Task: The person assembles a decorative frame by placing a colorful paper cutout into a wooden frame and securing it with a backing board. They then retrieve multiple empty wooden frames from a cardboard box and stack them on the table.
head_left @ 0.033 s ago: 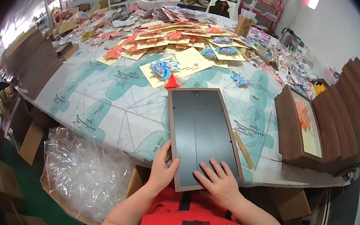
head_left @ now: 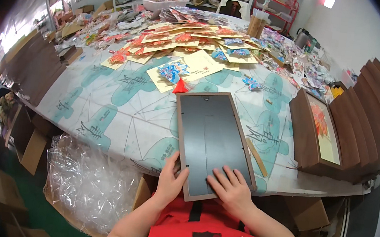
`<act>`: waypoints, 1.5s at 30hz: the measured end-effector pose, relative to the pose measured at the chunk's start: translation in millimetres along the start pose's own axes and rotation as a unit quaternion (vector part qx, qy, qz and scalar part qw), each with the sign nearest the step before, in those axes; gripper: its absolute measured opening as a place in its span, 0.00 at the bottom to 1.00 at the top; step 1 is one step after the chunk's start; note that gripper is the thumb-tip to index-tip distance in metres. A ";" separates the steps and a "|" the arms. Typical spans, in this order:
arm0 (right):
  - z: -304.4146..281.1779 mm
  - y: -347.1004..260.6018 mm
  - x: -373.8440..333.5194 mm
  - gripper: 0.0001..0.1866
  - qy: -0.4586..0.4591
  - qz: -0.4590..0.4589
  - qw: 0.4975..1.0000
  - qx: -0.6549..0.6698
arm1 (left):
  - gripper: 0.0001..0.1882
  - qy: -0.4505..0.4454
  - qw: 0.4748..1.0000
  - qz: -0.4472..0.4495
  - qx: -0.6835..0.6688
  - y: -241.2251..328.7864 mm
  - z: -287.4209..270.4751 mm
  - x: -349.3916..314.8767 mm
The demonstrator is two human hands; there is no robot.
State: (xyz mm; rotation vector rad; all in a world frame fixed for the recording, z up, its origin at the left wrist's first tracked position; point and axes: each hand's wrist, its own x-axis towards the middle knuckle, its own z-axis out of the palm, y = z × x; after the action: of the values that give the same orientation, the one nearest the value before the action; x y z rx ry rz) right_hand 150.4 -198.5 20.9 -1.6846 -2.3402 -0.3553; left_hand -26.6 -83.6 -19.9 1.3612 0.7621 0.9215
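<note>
A brown picture frame (head_left: 248, 145) lies back side up at the table's near edge, its near end reaching past the edge towards me. Its dark grey backing panel (head_left: 204, 134) is in place, with small dark tabs along the rim. My left hand (head_left: 172, 179) holds the frame's left side near the close corner, thumb at the rim; some fingertips are hidden. My right hand (head_left: 233, 190) lies flat on the backing panel's lower right, fingers spread. Beyond the frame's far end are a blue paper flower ornament (head_left: 172, 72) on a cream card and a red tassel (head_left: 181, 86).
A flat wooden strip (head_left: 257, 157) lies right of the frame. Brown frames (head_left: 354, 122) stand in a row at the right; more brown boards (head_left: 33, 67) stand at the left. Cream cards (head_left: 179, 43) with ornaments pile up farther back. Below left, a carton holds clear plastic bags (head_left: 90, 182).
</note>
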 end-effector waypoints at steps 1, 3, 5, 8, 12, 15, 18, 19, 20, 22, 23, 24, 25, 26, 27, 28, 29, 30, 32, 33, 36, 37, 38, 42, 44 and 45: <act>4.1 -1.3 0.1 0.26 0.021 0.017 1.000 -0.001 | 0.28 0.003 1.000 -0.011 -0.018 -3.9 -1.1 -9.2; 7.4 -1.6 -1.7 0.25 0.058 0.032 0.998 0.002 | 0.27 0.008 0.998 -0.032 -0.052 -8.9 -5.1 -28.5; 8.3 -1.2 -3.6 0.25 0.090 0.027 0.995 0.010 | 0.25 -0.008 0.979 -0.093 -0.184 -1.0 -3.0 -39.5; -16.7 8.4 1.8 0.35 0.161 0.084 0.978 0.103 | 0.25 -0.136 0.896 -0.165 -0.390 14.0 -9.2 -37.3; -62.2 31.1 6.1 0.22 0.284 0.446 0.714 0.459 | 0.23 -0.146 0.985 -0.051 -0.079 17.9 -5.5 -24.9; -65.5 83.8 -22.0 0.27 0.445 0.323 0.518 0.655 | 0.25 -0.032 0.993 -0.028 -0.106 15.5 3.8 -2.6; -34.5 82.3 -50.3 0.33 0.448 0.327 0.389 0.736 | 0.28 0.001 0.968 -0.090 -0.236 21.8 27.8 30.1; -29.9 73.3 -49.9 0.33 0.438 0.306 0.370 0.760 | 0.29 0.021 0.953 -0.123 -0.277 25.9 37.1 37.2; -26.2 65.9 -49.9 0.34 0.428 0.286 0.350 0.783 | 0.33 -0.041 0.947 -0.083 -0.306 26.2 46.9 43.7; -14.7 52.5 -49.0 0.38 0.413 0.282 0.346 0.794 | 0.33 -0.045 0.937 -0.015 -0.345 51.7 64.9 44.9; -12.7 45.0 -49.7 0.39 0.401 0.279 0.358 0.795 | 0.31 0.026 0.959 0.029 -0.281 40.1 66.3 53.3; -10.2 38.8 -51.1 0.41 0.390 0.277 0.370 0.796 | 0.31 0.043 0.974 0.109 -0.192 45.9 63.8 49.4; -9.8 36.9 -50.4 0.42 0.384 0.275 0.382 0.794 | 0.31 0.055 0.976 0.188 -0.100 56.4 62.8 46.0; -9.5 38.2 -46.7 0.42 0.367 0.262 0.368 0.813 | 0.32 0.050 0.974 0.203 -0.087 71.3 62.2 41.8; -2.5 36.7 -47.1 0.42 0.349 0.258 0.348 0.831 | 0.33 0.043 0.974 0.208 -0.072 83.0 60.9 34.7; 2.8 35.4 -47.9 0.42 0.329 0.252 0.330 0.848 | 0.34 0.038 0.974 0.215 -0.058 90.7 59.2 31.3; 7.2 33.2 -48.1 0.42 0.309 0.246 0.311 0.865 | 0.35 0.047 0.969 0.244 -0.010 93.6 54.9 32.9; 12.3 30.7 -43.5 0.41 0.317 0.223 0.320 0.865 | 0.35 0.062 0.958 0.277 0.041 99.3 46.3 37.4; 8.0 31.1 -39.3 0.41 0.292 0.198 0.314 0.881 | 0.38 0.148 0.894 0.370 0.206 119.6 27.8 51.9; 8.0 27.5 -36.7 0.40 0.278 0.187 0.307 0.891 | 0.39 0.215 0.823 0.419 0.318 131.0 17.1 60.1; 5.2 18.6 -35.3 0.39 0.280 0.196 0.309 0.887 | 0.38 0.255 0.667 0.268 0.646 166.7 16.9 71.4; 4.2 15.3 -33.5 0.39 0.271 0.198 0.305 0.891 | 0.38 0.224 0.667 0.303 0.643 168.2 19.9 75.6; 2.8 13.4 -31.2 0.39 0.263 0.199 0.301 0.895 | 0.37 0.192 0.665 0.338 0.637 165.3 29.7 81.3; -0.2 8.9 -15.6 0.37 0.270 0.177 0.276 0.905 | 0.34 -0.010 0.657 0.455 0.601 135.7 90.8 52.8; -1.1 11.3 -10.9 0.35 0.274 0.169 0.254 0.912 | 0.33 -0.119 0.648 0.485 0.575 110.1 109.9 22.7; -0.7 12.7 -15.3 0.35 0.281 0.172 0.248 0.911 | 0.32 -0.171 0.650 0.472 0.570 106.3 117.1 5.1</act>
State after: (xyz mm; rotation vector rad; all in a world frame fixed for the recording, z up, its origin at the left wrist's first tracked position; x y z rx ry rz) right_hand 167.2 -208.5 17.2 -0.2977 -0.3799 1.1940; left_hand 68.1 -135.6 95.8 3.1576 0.1936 0.8584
